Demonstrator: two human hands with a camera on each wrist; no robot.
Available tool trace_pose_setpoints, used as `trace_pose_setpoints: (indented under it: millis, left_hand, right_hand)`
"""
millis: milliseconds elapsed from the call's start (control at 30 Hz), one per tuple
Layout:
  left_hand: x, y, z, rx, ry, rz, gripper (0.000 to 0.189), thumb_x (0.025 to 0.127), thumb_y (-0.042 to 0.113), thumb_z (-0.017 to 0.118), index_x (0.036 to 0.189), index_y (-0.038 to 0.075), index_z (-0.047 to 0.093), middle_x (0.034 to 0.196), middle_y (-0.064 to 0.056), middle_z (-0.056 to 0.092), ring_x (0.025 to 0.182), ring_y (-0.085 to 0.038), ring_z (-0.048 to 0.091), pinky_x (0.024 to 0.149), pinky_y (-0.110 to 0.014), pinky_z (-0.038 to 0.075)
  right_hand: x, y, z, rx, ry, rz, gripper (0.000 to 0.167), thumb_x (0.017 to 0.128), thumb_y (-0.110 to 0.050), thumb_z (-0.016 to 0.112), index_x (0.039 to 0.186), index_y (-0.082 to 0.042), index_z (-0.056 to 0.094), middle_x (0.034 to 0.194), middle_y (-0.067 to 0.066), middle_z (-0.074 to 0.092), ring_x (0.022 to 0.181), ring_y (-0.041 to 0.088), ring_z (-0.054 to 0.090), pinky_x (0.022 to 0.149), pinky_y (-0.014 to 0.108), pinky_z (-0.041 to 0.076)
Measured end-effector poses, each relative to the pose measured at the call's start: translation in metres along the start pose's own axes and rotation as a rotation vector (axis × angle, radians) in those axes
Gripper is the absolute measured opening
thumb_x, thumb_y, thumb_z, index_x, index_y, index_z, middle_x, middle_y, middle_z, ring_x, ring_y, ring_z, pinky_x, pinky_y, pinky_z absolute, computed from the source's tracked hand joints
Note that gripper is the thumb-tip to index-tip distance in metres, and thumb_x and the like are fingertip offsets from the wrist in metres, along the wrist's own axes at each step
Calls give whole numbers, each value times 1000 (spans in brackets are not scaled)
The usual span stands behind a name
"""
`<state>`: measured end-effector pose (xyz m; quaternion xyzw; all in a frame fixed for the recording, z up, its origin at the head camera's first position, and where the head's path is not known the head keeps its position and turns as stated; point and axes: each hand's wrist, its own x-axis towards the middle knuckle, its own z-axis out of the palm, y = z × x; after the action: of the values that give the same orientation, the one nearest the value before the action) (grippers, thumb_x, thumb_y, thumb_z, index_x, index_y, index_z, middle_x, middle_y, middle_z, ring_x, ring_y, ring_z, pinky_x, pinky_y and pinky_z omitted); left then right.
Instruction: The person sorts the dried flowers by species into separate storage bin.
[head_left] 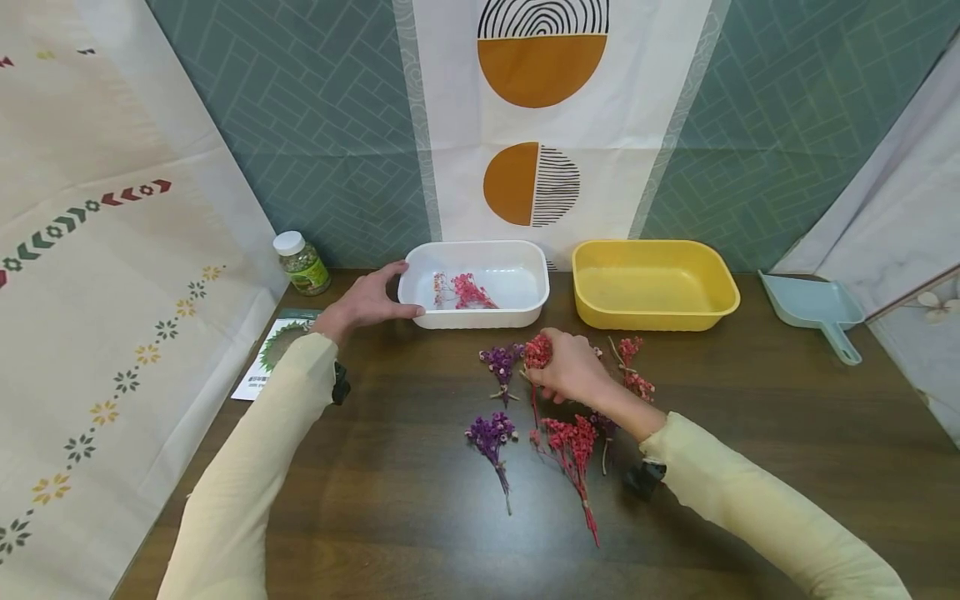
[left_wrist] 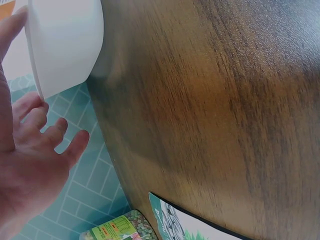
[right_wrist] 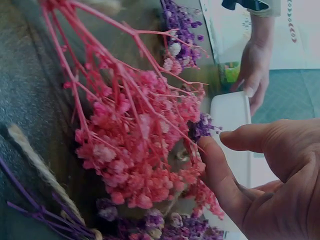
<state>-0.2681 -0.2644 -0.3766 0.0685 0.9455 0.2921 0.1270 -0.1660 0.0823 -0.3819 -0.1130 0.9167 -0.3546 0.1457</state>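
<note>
My left hand (head_left: 369, 300) holds the left end of a white plastic tub (head_left: 495, 318), thumb at its near side and a finger at the far rim. Red dried flowers (head_left: 472, 292) lie inside the tub. Over the table, my right hand (head_left: 573, 367) pinches a bunch of red dried flowers (head_left: 537, 352) with a thin stem hanging below; its fingertips partly hide the hold. Around it lie a purple bunch (head_left: 501, 364), another purple bunch (head_left: 491, 437), a larger red bunch (head_left: 576, 450) and a red sprig (head_left: 636, 379). More purple flowers (right_wrist: 155, 220) show in the right wrist view.
A yellow tub (head_left: 656, 321) stands right of the white one. Farther right lies a light blue dustpan (head_left: 813, 304). At the left are a white-capped jar (head_left: 303, 265) and a printed card (head_left: 262, 367). Fabric-covered walls border the wooden table (head_left: 390, 500).
</note>
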Motion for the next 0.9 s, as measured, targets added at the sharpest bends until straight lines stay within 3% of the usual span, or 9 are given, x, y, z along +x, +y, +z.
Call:
trace_pose_setpoints:
  millis: [600,900]
  left_hand:
    - [-1,1,0,-11,4,-6,103,78,48,80,159,15,25,160,-16,26,143,-37,27,111,-63,27]
    - [-1,1,0,-19,0,-6,103,78,49,80,159,15,25,161,-17,26,143,-38,27,110,-64,28]
  right_hand:
    - [12,1,18,-130,51,62,77,87,-18,79,145,9,35,63,7,62,43,15,60,55,32,55]
    - [15,0,21,-88,48,69,74,85,-10,80,143,9,37,71,10,62,48,15,62,50,30,53]
